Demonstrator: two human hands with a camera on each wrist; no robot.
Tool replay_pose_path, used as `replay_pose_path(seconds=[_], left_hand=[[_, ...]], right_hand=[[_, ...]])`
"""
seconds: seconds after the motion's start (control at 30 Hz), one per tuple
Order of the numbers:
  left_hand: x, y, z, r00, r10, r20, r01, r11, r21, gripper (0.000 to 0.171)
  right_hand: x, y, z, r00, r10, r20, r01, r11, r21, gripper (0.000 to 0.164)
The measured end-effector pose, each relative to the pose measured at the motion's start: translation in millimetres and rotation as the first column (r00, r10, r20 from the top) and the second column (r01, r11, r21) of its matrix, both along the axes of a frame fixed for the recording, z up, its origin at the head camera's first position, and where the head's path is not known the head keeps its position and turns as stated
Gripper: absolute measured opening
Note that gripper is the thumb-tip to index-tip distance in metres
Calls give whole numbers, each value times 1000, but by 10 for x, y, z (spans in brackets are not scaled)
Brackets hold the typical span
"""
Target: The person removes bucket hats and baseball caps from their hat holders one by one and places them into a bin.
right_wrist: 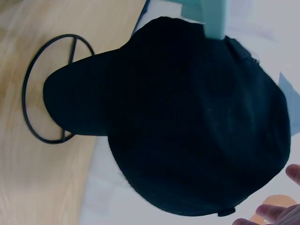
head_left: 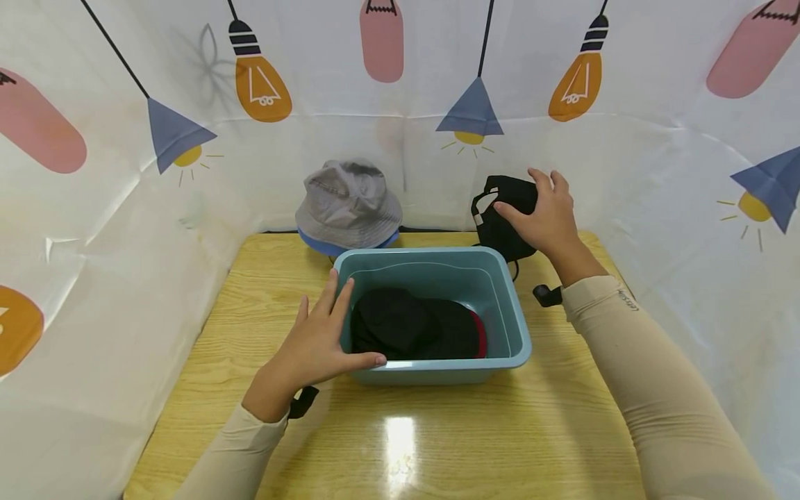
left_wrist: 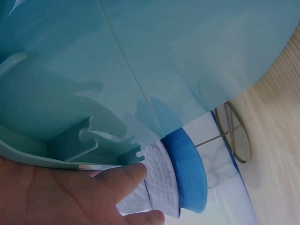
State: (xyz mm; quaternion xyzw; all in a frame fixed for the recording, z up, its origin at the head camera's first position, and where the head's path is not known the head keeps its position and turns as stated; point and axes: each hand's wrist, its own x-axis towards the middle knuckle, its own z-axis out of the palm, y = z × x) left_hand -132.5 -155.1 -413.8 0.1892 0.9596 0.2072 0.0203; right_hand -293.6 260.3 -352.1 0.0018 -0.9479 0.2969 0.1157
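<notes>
A blue-green plastic bin stands on the table with black caps inside, one showing a red brim edge. My left hand rests at its near left corner, thumb along the front rim and fingers straight along the left side. Behind the bin, at the right, a black cap sits on a wire stand. My right hand is spread at the cap's right side, thumb over it in the head view. The right wrist view shows the fingertips just off the cap's edge.
At the back left, a grey bucket hat with a blue underside sits on another wire stand. A white printed cloth hangs behind and beside the wooden table.
</notes>
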Motion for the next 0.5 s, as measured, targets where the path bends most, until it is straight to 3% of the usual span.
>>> replay_pose_path(seconds=[0.5], left_hand=[[-1, -9, 3, 1000, -4, 2, 4, 1000, 9, 134]], right_hand=[[-76, 160, -260, 1000, -13, -28, 9, 990, -139, 94]])
